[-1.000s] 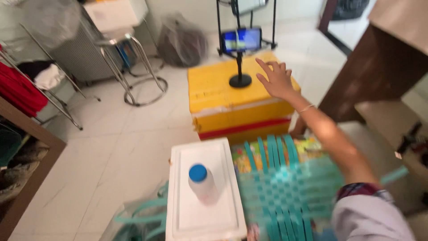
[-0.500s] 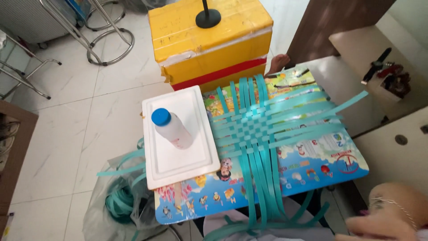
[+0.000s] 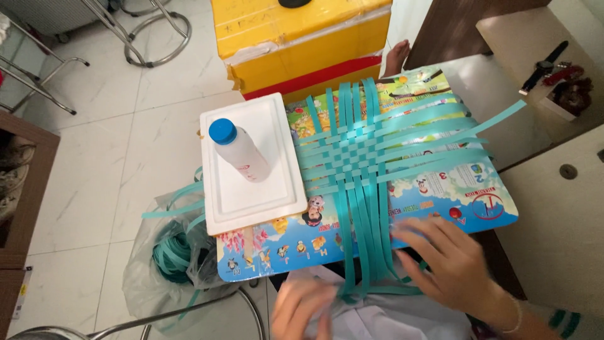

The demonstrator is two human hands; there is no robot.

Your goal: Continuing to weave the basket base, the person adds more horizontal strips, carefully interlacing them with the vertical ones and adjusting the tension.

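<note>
A mat of woven teal strips (image 3: 362, 154) lies on a colourful picture board (image 3: 440, 189) on my lap. My right hand (image 3: 450, 258) rests with spread fingers on the board's near edge, touching the loose strip ends (image 3: 368, 252). My left hand (image 3: 302, 311), blurred, is low at the near edge beside the hanging strip ends; whether it grips one I cannot tell. A white foam tray (image 3: 251, 167) sits on the board's left part, and a white bottle with a blue cap (image 3: 239, 150) stands on it.
A yellow box with a red band (image 3: 302, 44) stands on the tiled floor beyond the board. A clear plastic bag of coiled teal strips (image 3: 170, 252) sits at lower left. Metal stool legs (image 3: 145, 25) are at the far left, a wooden shelf (image 3: 25, 182) at left, cream furniture (image 3: 553, 208) at right.
The view has tilted down from the yellow box to the board. My right hand, stretched toward the box a second ago, has come back onto the strip ends. My left hand has come into view.
</note>
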